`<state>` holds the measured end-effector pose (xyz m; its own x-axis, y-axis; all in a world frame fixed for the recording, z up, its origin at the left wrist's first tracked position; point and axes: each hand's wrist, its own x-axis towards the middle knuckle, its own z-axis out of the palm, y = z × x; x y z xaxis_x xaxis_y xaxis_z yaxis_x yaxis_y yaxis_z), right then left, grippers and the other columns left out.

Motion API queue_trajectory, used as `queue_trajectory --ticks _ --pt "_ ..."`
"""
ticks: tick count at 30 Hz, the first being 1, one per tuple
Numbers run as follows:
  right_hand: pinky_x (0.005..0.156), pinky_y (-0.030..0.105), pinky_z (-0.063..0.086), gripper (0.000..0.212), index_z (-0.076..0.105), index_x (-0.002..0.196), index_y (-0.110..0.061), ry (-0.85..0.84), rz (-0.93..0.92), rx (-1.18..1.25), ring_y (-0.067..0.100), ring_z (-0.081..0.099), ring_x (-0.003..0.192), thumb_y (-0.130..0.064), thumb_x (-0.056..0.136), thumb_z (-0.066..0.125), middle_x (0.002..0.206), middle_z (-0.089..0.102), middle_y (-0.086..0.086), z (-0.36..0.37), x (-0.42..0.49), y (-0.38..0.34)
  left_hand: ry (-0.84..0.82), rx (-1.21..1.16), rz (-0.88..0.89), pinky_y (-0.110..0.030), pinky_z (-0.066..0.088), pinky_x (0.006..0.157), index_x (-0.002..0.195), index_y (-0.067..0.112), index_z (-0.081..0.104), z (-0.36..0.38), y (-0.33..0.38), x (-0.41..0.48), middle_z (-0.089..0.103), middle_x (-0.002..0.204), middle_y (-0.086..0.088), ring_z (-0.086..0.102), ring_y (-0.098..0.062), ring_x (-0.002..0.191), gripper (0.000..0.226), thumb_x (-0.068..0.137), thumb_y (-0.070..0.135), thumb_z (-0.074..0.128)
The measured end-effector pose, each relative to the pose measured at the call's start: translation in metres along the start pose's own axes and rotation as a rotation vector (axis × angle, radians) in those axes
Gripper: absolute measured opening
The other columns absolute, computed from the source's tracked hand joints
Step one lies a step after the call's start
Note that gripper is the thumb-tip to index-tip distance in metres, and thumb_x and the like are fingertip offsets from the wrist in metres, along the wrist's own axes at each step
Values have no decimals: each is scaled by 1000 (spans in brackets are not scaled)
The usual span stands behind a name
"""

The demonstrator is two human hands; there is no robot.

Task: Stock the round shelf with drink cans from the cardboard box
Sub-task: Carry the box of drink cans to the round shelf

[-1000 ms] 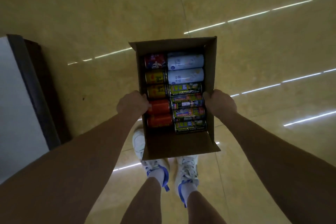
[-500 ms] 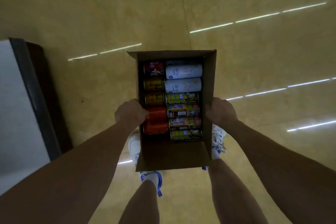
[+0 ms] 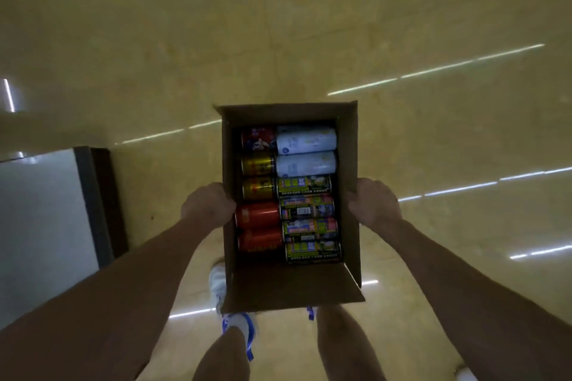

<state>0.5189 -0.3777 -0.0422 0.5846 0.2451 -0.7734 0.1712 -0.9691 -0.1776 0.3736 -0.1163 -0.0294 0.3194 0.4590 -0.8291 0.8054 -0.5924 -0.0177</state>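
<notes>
We see the left hand [image 3: 208, 206] clamped on the left wall of the brown cardboard box [image 3: 288, 288]. Its fingers are curled over the top edge, knuckles turned towards us. The fingertips dip inside, just beside an orange-red can [image 3: 258, 215]; we cannot tell whether they touch it. The right hand [image 3: 374, 204] grips the right wall at about the same point along its length, fingers bent round the edge and the back of the hand facing up. Neither hand holds anything else.

The box hangs between the two hands, out in front of the body and above the glossy yellow-tan floor [image 3: 402, 25]. Its long axis runs straight away from us, and its open top faces up at the camera. The near end wall is bare.

Inside, the drink cans lie on their sides in two columns, each can's long axis running across the box from left to right. The left column holds a red can with a printed picture [image 3: 258, 138] at the far end, then two gold cans [image 3: 257, 165], then the two orange-red ones. The right column holds two white cans [image 3: 305, 141] at the far end and four green-and-yellow printed cans [image 3: 305, 185] nearer us.

A white shoe with blue trim [image 3: 238, 323] shows under the box's near left corner. A white panel with a dark frame [image 3: 40, 210] stands at the left.
</notes>
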Motion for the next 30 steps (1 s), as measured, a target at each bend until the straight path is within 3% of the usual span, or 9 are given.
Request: queue_trajectory --ticks 4,11,14,17,21,26,30 --pt "79 36 46 29 61 108 -1 62 14 7 41 61 107 -26 97 50 115 64 24 -76 1 3 63 2 60 -36 48 77 98 12 59 -57 59 -14 66 105 -12 59 -30 92 17 97 26 50" --pt "84 37 49 30 61 113 -5 159 109 -11 38 62 110 -28 97 51 118 65 21 -179 25 6 120 34 163 -34 44 74 111 12 63 -141 141 1 64 100 -7 60 -27 91 25 95 27 51" --pt "85 37 49 31 61 114 -6 171 149 0 38 62 111 -30 97 51 119 65 20 -216 43 1 135 68 222 -33 42 75 116 12 62 -176 168 22 67 113 -11 63 -31 105 30 98 31 47" --pt "85 37 49 31 61 115 -7 168 179 12 37 61 111 -29 96 52 119 65 18 -251 63 -9 131 87 263 -32 40 75 115 13 63 -214 191 41 67 116 -11 63 -30 107 29 99 30 46" --pt "86 38 49 32 61 115 -8 132 177 5 37 60 113 -29 92 57 122 64 18 -293 89 -19 102 95 271 -33 43 73 112 9 64 -261 219 60 67 113 -13 64 -31 103 28 99 28 47" --pt "89 38 47 35 56 121 -3 135 177 23 38 57 117 -31 99 52 126 60 21 -335 121 -35 84 98 265 -33 46 74 81 15 51 -312 249 82 60 93 -6 55 -23 84 18 96 25 52" --pt "88 38 47 34 58 119 -3 130 160 36 39 58 116 -29 97 54 125 61 22 -371 151 -41 98 86 242 -33 43 72 91 14 53 -344 279 97 62 98 -9 53 -23 83 12 96 24 51"
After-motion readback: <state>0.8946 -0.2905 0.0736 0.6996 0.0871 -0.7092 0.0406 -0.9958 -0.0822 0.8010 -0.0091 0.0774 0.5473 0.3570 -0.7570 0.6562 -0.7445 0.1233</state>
